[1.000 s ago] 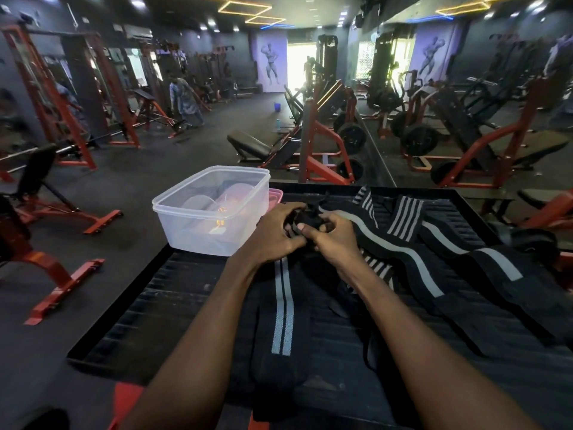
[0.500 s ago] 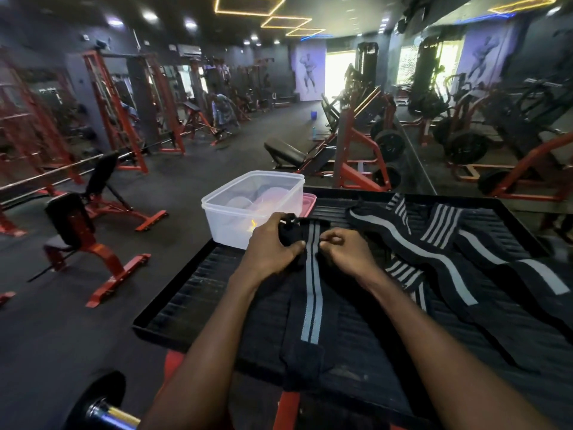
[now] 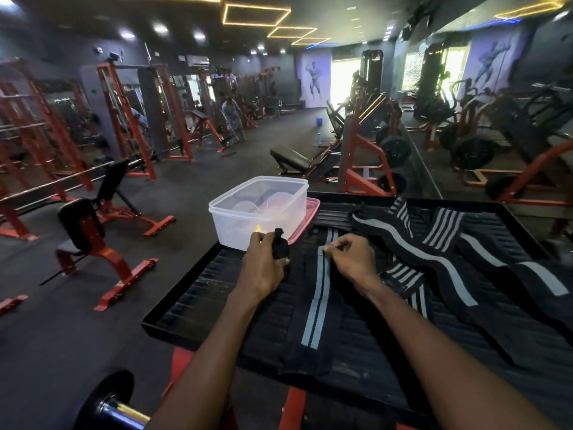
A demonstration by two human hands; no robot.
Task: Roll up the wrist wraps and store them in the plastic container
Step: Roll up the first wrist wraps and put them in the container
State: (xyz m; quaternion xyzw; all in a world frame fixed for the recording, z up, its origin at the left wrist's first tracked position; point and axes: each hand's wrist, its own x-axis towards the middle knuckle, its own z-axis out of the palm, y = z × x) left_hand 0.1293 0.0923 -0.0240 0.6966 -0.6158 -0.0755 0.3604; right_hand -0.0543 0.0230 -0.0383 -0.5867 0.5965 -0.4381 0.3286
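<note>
- hands apart now: a second ago both were bunched together over the far end of the black wrist wrap with two grey stripes; half a second ago they had begun to part, and the gap is wider still.
- left hand is curled round a small dark bundle at the wrap's far left corner, fingers closed on it; whether that bundle is a thumb loop or a rolled end cannot be told.
- right hand pinches the far edge of the same wrap between thumb and forefinger, other fingers tucked in.
- the wrap lies flat and unrolled on the black ribbed rubber tray, running from the hands toward the near rim.
- clear plastic container stands at the tray's far left corner, just beyond the left hand, with pale round shapes inside that are too dim to name.
- pink lid sits under or behind the container's right side.
- heap of other black striped wraps sprawls across the right of the tray, touching the right wrist.
- red and black weight bench stands on the floor to the left, well apart from the tray.
</note>
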